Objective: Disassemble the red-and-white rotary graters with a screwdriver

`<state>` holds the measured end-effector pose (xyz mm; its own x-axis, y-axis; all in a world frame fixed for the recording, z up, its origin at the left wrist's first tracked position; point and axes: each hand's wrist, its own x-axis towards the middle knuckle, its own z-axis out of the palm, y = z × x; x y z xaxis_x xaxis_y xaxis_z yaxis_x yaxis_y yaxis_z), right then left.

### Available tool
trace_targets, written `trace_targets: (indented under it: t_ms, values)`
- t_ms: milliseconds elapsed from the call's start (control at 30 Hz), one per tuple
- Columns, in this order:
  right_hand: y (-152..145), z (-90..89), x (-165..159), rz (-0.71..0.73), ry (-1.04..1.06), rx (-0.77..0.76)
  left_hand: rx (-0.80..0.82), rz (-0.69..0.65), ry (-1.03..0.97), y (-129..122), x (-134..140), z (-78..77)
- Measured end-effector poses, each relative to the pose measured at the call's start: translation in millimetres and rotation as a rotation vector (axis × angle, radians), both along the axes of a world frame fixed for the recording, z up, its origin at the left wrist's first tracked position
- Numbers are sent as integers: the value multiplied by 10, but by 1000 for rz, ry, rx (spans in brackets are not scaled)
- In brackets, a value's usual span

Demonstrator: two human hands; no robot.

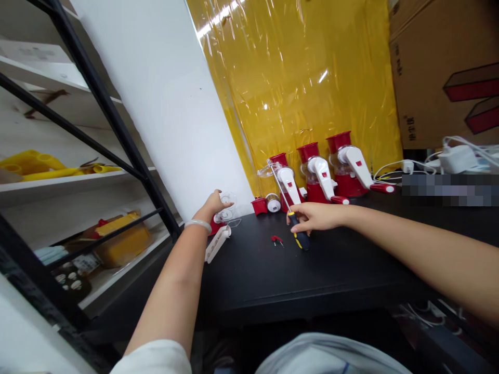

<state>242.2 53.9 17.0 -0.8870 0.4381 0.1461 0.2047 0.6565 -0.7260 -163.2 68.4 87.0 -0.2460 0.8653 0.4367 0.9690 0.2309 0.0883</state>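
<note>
My left hand, with a pale bangle on the wrist, reaches to the far left of the black table. Its thumb and finger are around a clear plastic part. Just below lie a red piece, partly hidden by the wrist, and a white crank arm. My right hand grips a screwdriver by its dark blue and yellow handle, the long shaft pointing up and away. Small red and metal pieces, perhaps screws, lie on the table between the hands.
Several red and white hand-crank graters stand along the back. A red part and a white-faced drum sit left of them. A yellow plastic curtain hangs behind. Shelving rises at left; white cables and a carton are at right.
</note>
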Motion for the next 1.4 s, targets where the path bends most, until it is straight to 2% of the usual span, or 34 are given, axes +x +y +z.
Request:
trace_targets:
  t_ms: [100, 200, 267, 333, 400, 500, 633, 833, 1033, 1167, 1400]
  values:
    - [11, -7, -3, 6, -1, -6, 7, -8, 37, -40, 47, 4]
    - [39, -28, -9, 10, 11, -14, 98, -96, 164, -132, 260, 62]
    - [57, -42, -13, 11, 15, -19, 235, -248, 206, -233, 521, 146]
    - [67, -49, -18, 14, 14, -17, 365, -479, 163, -364, 843, 252]
    - [72, -47, -22, 16, 15, -8, 390, -657, 81, -502, 1161, 353]
    - [72, -36, -28, 14, 13, 13, 358, -808, -10, -640, 1513, 443]
    - [54, -16, -38, 18, 3, 40, 386, -900, -75, -622, 1680, 423]
    - [8, 37, -30, 26, -27, 97, 437, -888, -148, -526, 1664, 299]
    - [-37, 130, 39, 63, -113, 220, 487, -761, -249, -678, 1601, 122]
    - [-68, 193, 105, 87, -221, 244, 442, -668, -345, -766, 1469, -92]
    - [-60, 244, 223, 138, -453, 123, 261, -595, -330, -851, 1339, -529]
